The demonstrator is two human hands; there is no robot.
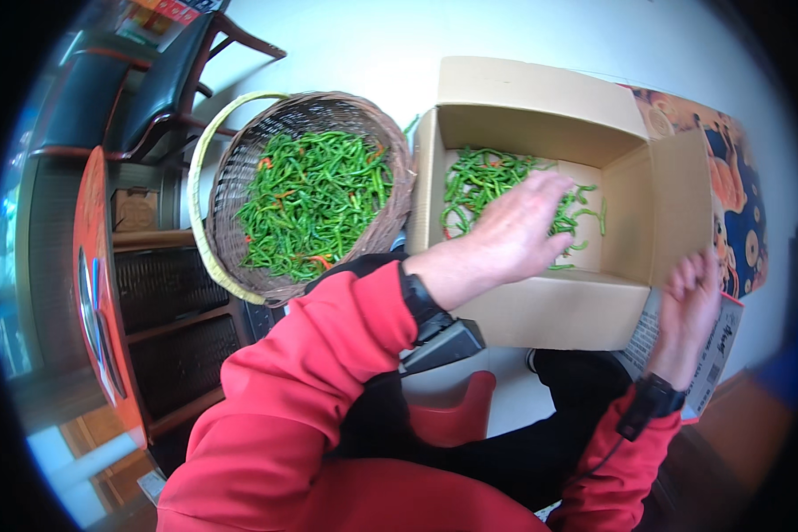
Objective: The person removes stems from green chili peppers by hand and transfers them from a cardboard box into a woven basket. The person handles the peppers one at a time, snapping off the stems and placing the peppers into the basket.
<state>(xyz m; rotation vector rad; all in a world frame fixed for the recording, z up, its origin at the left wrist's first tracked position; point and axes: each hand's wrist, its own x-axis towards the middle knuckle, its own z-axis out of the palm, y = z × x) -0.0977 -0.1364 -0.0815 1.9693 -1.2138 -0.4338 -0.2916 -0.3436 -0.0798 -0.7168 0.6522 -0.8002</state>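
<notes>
My left hand is over an open cardboard box, its back towards me and its thumb apart from the fingers. Nothing shows in its grasp. Below it, on the box floor, lies a heap of thin green chili peppers, partly hidden by the hand; a few are scattered to the right. My right hand has curled fingers at the lower corner of the box's right flap; whether it grips the flap I cannot tell. Left of the box, a brown wicker basket holds many green chilies with some red ones among them.
The basket's pale yellow handle arches out to the left. Beyond stand a dark chair and a red-topped table. A printed carton is beside my right wrist, a patterned picture panel behind the box. A red plastic stool shows below.
</notes>
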